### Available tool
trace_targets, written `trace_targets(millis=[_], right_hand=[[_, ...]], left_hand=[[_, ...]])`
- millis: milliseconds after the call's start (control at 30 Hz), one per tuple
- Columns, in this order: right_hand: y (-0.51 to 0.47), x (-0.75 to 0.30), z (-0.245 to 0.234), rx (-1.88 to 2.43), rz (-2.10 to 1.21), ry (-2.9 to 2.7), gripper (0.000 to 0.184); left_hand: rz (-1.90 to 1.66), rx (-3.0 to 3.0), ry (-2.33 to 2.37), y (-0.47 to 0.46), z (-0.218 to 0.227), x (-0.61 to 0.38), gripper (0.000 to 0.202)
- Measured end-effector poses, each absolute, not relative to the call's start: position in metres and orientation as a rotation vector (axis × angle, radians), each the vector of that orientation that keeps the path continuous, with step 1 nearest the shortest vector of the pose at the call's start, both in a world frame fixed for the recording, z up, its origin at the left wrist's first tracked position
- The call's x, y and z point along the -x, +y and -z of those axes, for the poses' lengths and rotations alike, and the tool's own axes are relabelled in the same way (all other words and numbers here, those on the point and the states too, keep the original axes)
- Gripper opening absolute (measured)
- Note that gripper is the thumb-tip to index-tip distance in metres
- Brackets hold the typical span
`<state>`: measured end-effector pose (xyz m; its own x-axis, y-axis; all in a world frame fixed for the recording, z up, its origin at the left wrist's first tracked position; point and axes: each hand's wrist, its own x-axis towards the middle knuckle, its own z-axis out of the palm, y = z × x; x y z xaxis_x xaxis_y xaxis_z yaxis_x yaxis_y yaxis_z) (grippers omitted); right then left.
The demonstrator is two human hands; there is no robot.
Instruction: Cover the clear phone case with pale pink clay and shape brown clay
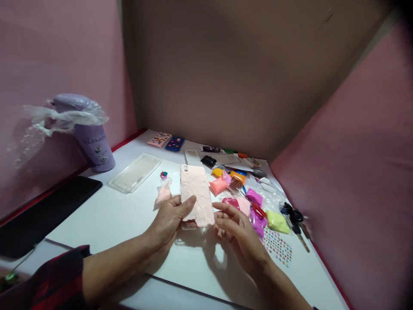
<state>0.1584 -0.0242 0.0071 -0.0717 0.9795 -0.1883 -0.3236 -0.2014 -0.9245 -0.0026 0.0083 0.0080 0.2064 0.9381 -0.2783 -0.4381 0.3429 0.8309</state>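
My left hand (171, 217) grips a phone case (196, 194) coated in pale pink clay, thumb lying across its lower left face, and holds it tilted just above the white table (112, 215). My right hand (237, 230) is beside the case's lower right edge, its fingers curled and touching that edge. A small bag of pale pink clay (164, 192) lies just left of the case.
Bags of coloured clay (238, 189) in orange, pink, magenta and yellow-green lie right of the case. Keys (295, 217), a sticker sheet of gems (278, 247), red scissors (258, 210), a clear phone case (134, 172), a lilac tumbler (92, 140) and a black pad (41, 213) surround them.
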Motion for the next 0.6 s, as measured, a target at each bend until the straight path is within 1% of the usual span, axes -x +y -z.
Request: trace_targets(millis=[167,333,600], right_hand=[[-0.023,-0.156,-0.001,1.080,-1.495,-0.941,0.039],[-0.024,-0.157,-0.002,1.054,-1.570,-0.927,0.029],[-0.019,-0.156,0.009,0.953,-1.618,-0.984,0.030]], left_hand=[[-1.046,-0.692,0.884,0.007,-0.009,0.004,0.032],[-1.025,-0.691,0.876,0.007,-0.008,0.003,0.031],[-0.915,-0.698,0.753,0.003,-0.006,0.000,0.031]])
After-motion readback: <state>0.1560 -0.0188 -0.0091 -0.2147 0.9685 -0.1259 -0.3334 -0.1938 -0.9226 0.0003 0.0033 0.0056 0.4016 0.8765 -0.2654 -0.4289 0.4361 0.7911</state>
